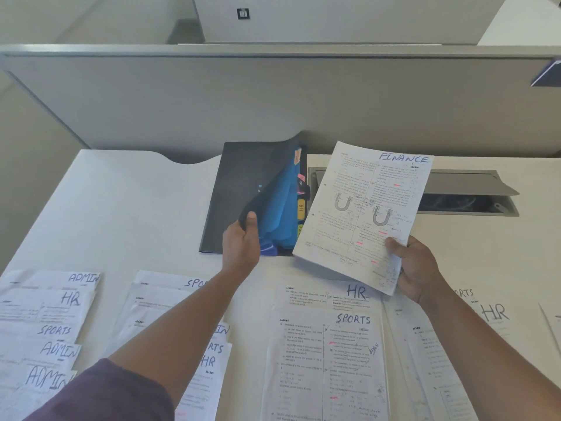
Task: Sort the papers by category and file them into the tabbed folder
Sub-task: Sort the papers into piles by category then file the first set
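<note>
Above the desk (127,208), left hand (241,243) pinching folder cover (243,192), right hand (420,270) gripping FINANCE paper (364,214).

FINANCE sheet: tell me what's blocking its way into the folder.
Nothing visible blocks it. The right hand holds the FINANCE sheet in the air just right of the folder, while the left hand lifts the black cover, exposing the blue dividers and side tabs.

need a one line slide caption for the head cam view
Left hand lifts the cover of the tabbed folder while the right hand holds the FINANCE paper beside it.
</note>
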Available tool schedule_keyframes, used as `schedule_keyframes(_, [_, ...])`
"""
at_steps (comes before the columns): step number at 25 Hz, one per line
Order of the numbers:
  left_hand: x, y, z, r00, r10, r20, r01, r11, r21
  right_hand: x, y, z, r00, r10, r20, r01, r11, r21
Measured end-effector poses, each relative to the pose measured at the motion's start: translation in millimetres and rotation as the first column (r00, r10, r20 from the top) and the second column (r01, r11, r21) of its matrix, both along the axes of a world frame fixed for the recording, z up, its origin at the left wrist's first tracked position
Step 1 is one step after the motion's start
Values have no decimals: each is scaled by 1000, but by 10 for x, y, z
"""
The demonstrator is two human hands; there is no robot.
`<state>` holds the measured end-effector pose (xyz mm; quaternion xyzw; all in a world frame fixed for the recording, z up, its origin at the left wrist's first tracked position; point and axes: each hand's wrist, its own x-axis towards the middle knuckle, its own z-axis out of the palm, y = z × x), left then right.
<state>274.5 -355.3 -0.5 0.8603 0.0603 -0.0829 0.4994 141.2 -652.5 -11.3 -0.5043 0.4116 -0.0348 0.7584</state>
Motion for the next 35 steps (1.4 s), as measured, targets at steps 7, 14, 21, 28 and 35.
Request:
schedule_keyframes(7, [-39, 36, 37, 983, 170, -70, -179, 971, -157, 225, 94, 644, 999, 16, 34, -8, 975, -223])
schedule_keyframes(14, [-62, 70, 54, 974, 186, -133, -209, 959, -190, 536, 249, 1066, 997, 52, 60, -25, 925, -379])
schedule_keyframes(21, [-63, 100, 4, 978, 178, -111, -198, 959, -205, 808, 460, 1140, 998, 61, -18, -62, 868, -493])
schedule_keyframes(28, [-71, 92, -16, 978, 174, -119, -197, 953, -229, 976, 599, 1025, 987, 115, -113, -160, 796, -584])
schedule_keyframes(35, [-65, 101, -16, 981, 161, -105, -182, 957, -227, 1121, 774, 940, 968, 193, -158, -249, 810, -531])
